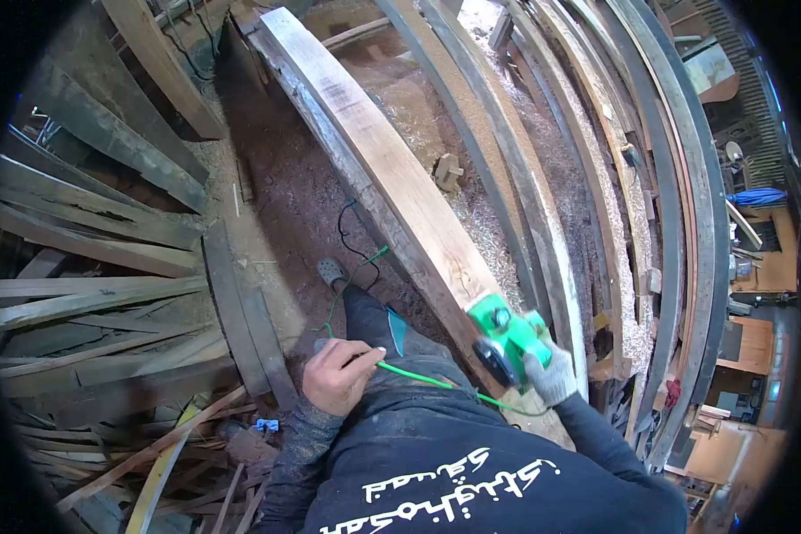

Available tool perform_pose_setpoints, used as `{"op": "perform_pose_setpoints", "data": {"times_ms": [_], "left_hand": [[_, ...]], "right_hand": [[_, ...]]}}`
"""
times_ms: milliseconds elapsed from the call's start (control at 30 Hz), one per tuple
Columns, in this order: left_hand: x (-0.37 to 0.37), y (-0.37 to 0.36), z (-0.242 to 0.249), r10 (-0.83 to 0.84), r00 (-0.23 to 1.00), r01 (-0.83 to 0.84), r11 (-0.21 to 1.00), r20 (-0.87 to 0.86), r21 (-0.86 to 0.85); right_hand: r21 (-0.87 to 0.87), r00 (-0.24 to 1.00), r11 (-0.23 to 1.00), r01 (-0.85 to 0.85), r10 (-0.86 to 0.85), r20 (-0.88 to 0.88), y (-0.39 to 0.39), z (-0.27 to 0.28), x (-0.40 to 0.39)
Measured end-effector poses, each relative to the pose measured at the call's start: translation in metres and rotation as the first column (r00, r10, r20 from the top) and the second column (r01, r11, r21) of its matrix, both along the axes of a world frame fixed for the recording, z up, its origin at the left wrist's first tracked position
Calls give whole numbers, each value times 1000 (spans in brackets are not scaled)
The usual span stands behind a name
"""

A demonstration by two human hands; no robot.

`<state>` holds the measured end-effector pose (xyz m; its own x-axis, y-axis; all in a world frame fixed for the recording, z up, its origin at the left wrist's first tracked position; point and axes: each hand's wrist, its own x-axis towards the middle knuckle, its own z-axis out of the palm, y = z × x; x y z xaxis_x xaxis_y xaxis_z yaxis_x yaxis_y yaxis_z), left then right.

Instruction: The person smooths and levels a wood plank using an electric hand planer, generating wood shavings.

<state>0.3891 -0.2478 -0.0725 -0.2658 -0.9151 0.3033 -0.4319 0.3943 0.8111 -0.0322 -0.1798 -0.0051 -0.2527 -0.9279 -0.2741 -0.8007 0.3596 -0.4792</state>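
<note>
My left hand (338, 377), bare, is closed with its fingers pinching a green power cord (423, 378) in front of my body. The cord runs across my dark shirt toward a green electric planer (505, 331). My right hand (552, 377), in a light grey glove, is wrapped round the planer's handle. The planer rests on the near end of a long squared wooden beam (392, 165), whose top face looks pale and smooth. Its underside against the wood is hidden.
Several long timbers (516, 160) lie parallel on the right, with shavings between them. Stacked planks (98, 289) fill the left side. A wood offcut (449, 171) lies beyond the beam. Cord (378, 254) also trails over the floor near my shoe (331, 271).
</note>
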Motion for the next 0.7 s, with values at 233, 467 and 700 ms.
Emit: {"op": "perform_pose_setpoints", "data": {"times_ms": [233,467,700], "left_hand": [[-20,5,-9,-103,995,103,995,-10,-8],[2,-7,-1,40,999,-39,999,17,-30],[16,5,-1,181,983,-181,983,-14,-20]], "right_hand": [[-26,999,999,30,-30,-28,29,-14,-10],[-108,998,994,-29,24,-54,-48,-25,21],[-106,995,990,-91,85,-58,-100,-37,32]]}}
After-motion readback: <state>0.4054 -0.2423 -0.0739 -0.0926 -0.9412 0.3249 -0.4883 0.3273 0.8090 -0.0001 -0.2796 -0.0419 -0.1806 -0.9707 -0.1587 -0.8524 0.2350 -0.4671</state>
